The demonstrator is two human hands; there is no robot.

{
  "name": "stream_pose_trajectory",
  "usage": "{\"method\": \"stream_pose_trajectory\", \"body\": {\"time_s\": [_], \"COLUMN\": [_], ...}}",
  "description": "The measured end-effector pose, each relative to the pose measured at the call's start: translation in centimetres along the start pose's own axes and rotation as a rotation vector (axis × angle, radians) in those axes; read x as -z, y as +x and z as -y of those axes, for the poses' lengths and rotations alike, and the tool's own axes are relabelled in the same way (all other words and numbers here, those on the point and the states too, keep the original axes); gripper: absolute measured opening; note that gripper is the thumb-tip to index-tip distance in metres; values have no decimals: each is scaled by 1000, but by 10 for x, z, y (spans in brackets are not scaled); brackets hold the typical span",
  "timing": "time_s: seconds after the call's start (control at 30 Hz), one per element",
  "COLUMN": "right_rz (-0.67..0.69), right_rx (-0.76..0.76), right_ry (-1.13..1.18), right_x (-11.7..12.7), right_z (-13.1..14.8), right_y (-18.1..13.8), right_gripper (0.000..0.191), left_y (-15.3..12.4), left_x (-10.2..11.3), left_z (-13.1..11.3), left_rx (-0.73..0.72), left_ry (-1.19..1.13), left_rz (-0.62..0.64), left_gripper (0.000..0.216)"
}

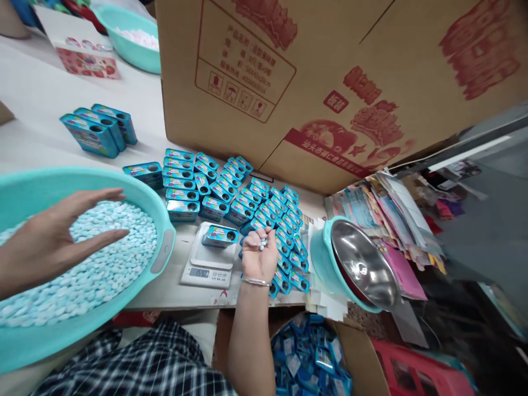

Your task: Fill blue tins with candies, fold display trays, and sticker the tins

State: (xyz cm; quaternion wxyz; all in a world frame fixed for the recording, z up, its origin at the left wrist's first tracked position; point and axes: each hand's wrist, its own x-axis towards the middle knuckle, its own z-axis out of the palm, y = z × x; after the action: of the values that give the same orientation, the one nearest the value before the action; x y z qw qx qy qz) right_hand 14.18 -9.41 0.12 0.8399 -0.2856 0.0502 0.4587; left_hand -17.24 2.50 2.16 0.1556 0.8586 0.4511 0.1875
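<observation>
Left hand: the left hand (pixel 53 242) comes in from 9 o'clock, palm down, fingers straight and spread. Its grip is released and holds nothing. It hangs just over the loose tablets; whether it touches them cannot be told.
Basin: a teal basin (pixel 163 250) fills the 8 o'clock part of the view, heaped with pale blue loose tablets (pixel 107 269).
Right hand: the right hand (pixel 259 256) rises from 6 o'clock to the centre of the view, with a thin bracelet (pixel 256 281) on the wrist. Its grip is clenched lightly on a few pinched tablets (pixel 263 242) at the fingertips.
Scale: a small white scale (pixel 206 269) sits on the bench (pixel 41 93) at 9 o'clock of the right hand. Its display is lit, the digits too small to read surely.
Weighed tin: one blue tin (pixel 220 235) lies flat on the scale's plate, just at 9 o'clock of the pinched tablets.
Rows of tins: many like tins, the rows of tins (pixel 247 203), stand packed from 12 o'clock of the scale round to 3 o'clock of the right hand.
Three tins: three tins (pixel 99 129) stand apart at 10 o'clock.
Cardboard box: a large cardboard box (pixel 330 82) with red print stands at 12 o'clock, behind the rows.
Steel bowl: a steel bowl (pixel 363 264) lies tilted in a teal tub (pixel 322 253) at 3 o'clock of the right hand.
Papers: loose coloured papers (pixel 391 209) spread at 2 o'clock.
Carton: an open carton (pixel 309 357) of blue packets sits at 6 o'clock, below the bench edge.
</observation>
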Motion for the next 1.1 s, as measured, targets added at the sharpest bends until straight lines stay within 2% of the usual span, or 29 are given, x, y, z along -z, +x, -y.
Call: {"method": "stream_pose_trajectory", "body": {"time_s": [0.13, 0.27, 0.4, 0.57, 0.73, 0.9, 1.1], "right_rz": [15, 33, -54, -121, -104, -84, -96], "right_rx": [37, 84, 108, 99, 158, 207, 203], "right_ry": [-42, -128, -110, -84, -190, -323, -257], "right_x": [-9, -17, -26, -35, -31, -26, -27], "right_z": [-6, -9, -14, -21, -26, -31, -32], "right_y": [4, 4, 3, 3, 8, 13, 11], "right_gripper": [21, 21, 26, 25, 22, 23, 20], "left_y": [14, 27, 42, 57, 60, 62, 63], "left_x": [-18, -45, -72, -95, -108, -111, -106], "left_z": [-27, -53, -80, -103, -109, -111, -113], "left_rx": [-186, -392, -502, -467, -378, -360, -351], "left_ry": [-226, -237, -232, -185, -192, -199, -208], "left_rz": [43, 120, 212, 287, 320, 320, 321], "left_gripper": [54, 59, 61, 63, 53, 46, 44]}}
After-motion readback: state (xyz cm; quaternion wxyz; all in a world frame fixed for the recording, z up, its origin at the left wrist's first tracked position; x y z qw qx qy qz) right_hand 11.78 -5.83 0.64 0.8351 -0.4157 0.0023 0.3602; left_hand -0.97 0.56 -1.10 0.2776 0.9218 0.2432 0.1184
